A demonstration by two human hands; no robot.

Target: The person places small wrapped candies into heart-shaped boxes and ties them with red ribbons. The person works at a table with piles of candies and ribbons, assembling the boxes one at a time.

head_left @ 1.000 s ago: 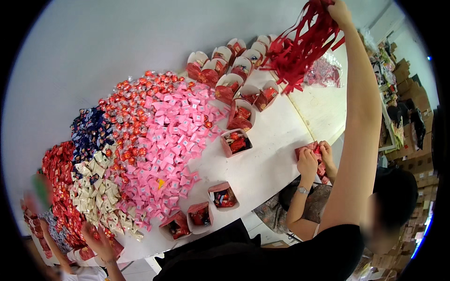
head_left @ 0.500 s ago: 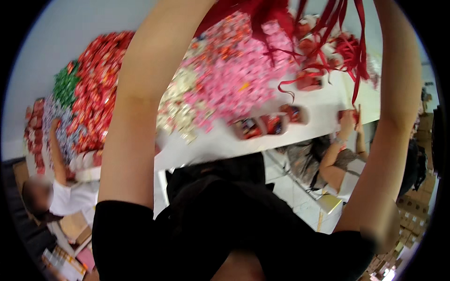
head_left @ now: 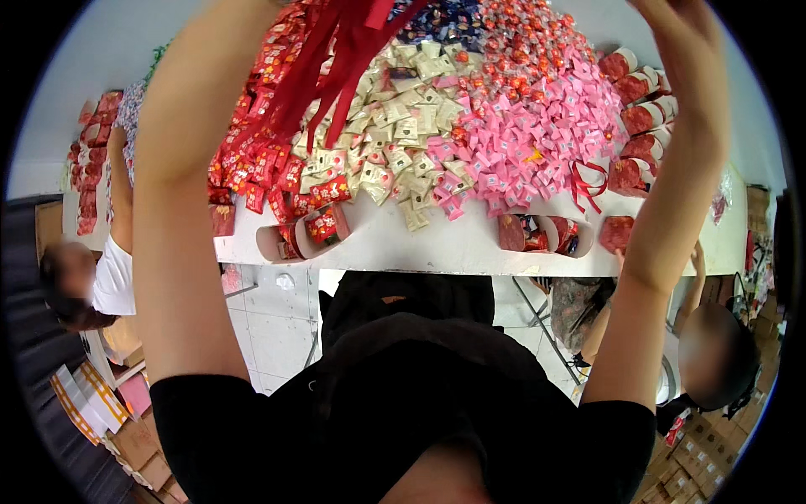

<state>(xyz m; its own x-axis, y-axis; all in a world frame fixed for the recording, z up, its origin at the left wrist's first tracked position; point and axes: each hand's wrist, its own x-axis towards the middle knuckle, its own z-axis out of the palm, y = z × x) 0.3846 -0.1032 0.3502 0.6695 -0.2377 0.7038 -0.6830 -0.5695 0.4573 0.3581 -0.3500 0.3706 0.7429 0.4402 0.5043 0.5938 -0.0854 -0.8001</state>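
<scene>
Both my arms are raised past the top of the view. My left forearm (head_left: 197,126) leaves the picture at the upper left, so its hand is out of sight. Beside it, a bunch of dark red ribbons (head_left: 336,76) hangs down over wrapped candies; what holds the upper ends is cut off. My right hand (head_left: 684,29) shows only partly at the upper right edge, its fingers too cropped to read. Under that arm stand red boxes (head_left: 635,175) in a row, and a loose red ribbon (head_left: 590,186) loops next to them.
On the white table (head_left: 403,249) lie heaps of red packets (head_left: 264,164), cream packets (head_left: 403,126) and pink candies (head_left: 537,134). Filled boxes (head_left: 535,233) stand along the front edge. One person (head_left: 113,277) works at the left, another (head_left: 714,353) at the right.
The view has shifted and sharpened, showing more of the heaps. The ribbon bunch, earlier at the upper right, now hangs beside my left forearm; one ribbon shows near the right-hand boxes.
</scene>
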